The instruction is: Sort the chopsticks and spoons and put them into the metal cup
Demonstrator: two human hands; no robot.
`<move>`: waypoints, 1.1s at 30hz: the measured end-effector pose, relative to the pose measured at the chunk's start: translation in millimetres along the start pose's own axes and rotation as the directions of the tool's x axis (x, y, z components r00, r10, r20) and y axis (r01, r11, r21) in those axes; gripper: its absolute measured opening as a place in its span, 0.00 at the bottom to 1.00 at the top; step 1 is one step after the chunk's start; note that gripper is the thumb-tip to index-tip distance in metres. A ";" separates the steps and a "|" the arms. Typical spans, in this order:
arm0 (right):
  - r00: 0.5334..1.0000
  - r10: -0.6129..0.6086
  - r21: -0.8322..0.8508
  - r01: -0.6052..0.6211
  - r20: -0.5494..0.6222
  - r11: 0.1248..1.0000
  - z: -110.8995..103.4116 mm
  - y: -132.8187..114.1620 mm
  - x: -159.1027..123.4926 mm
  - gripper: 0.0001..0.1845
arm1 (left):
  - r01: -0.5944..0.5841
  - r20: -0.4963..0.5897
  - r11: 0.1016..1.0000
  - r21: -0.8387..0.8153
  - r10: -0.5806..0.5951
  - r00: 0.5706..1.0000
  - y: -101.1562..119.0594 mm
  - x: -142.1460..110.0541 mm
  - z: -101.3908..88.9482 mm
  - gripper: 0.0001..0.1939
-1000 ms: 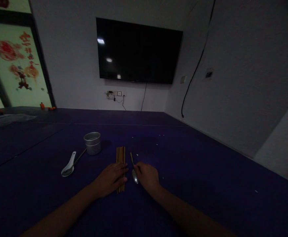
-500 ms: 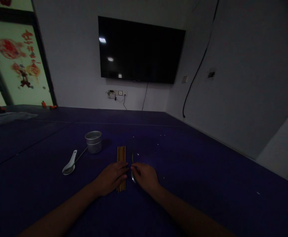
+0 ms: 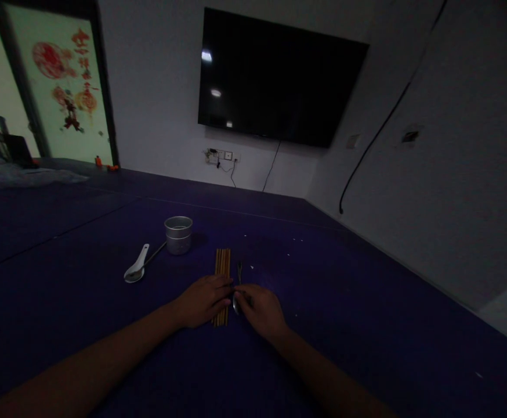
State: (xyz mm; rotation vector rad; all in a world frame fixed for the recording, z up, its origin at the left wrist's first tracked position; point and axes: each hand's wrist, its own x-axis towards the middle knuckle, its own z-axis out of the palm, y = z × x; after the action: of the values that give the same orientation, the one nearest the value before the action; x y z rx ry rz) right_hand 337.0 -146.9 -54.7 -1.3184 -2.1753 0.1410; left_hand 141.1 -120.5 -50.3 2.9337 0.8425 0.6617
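Note:
A row of several wooden chopsticks (image 3: pixel 223 261) lies side by side on the dark blue tabletop. Flat across the row rests my left hand (image 3: pixel 207 299), its fingers stretched out and the thumb a little apart. Just to the right, my right hand (image 3: pixel 260 307) pinches a metal spoon (image 3: pixel 239 271) by its middle. The spoon lies alongside the chopsticks, handle pointing away and bowl toward me; part of it is hidden by the fingers. Fingertips of both hands come close together between the spoon and the row.
To the left stand a metal cup (image 3: pixel 178 237) and a white soup spoon (image 3: pixel 137 267), with a thin rod-like handle (image 3: pixel 155 253) slanting between them. Small white bits (image 3: pixel 252 267) dot the tabletop. Clear plastic sheeting (image 3: pixel 27 174) lies far left. A television (image 3: pixel 275 75) hangs on the wall.
The head view has shifted, so the scene sits farther right and higher. My right hand and the metal spoon have come closer to the chopsticks. My left hand stays on the row.

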 end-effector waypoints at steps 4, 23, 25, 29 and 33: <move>1.000 0.010 0.020 -0.010 0.006 1.000 -1.6 2.9 -0.9 0.15 | -0.006 -0.015 1.000 -0.003 0.006 1.000 0.0 1.3 2.6 0.16; 1.000 0.019 0.048 -0.019 0.009 0.999 0.9 3.8 0.8 0.18 | 0.039 -0.015 0.998 0.054 -0.038 0.999 5.4 1.3 -1.3 0.15; 1.000 0.013 0.053 -0.013 0.008 0.999 1.3 3.5 0.8 0.17 | 0.061 -0.017 0.992 0.114 -0.059 0.998 8.8 3.4 -5.2 0.16; 1.000 0.004 0.045 -0.004 -0.008 0.999 1.5 2.7 0.4 0.18 | 0.324 -0.007 0.887 0.328 -0.341 0.940 11.3 8.0 -21.8 0.14; 1.000 0.000 0.038 0.001 -0.015 0.999 1.6 2.0 0.1 0.17 | 0.657 -0.114 0.592 0.467 -0.696 0.709 -7.8 0.9 -46.4 0.17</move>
State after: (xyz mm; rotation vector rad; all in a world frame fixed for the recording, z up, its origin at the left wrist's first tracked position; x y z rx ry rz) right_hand 337.7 -145.4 -56.7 -1.2939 -2.1506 0.1709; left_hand 119.2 -117.9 -8.7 2.5596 2.2258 0.2787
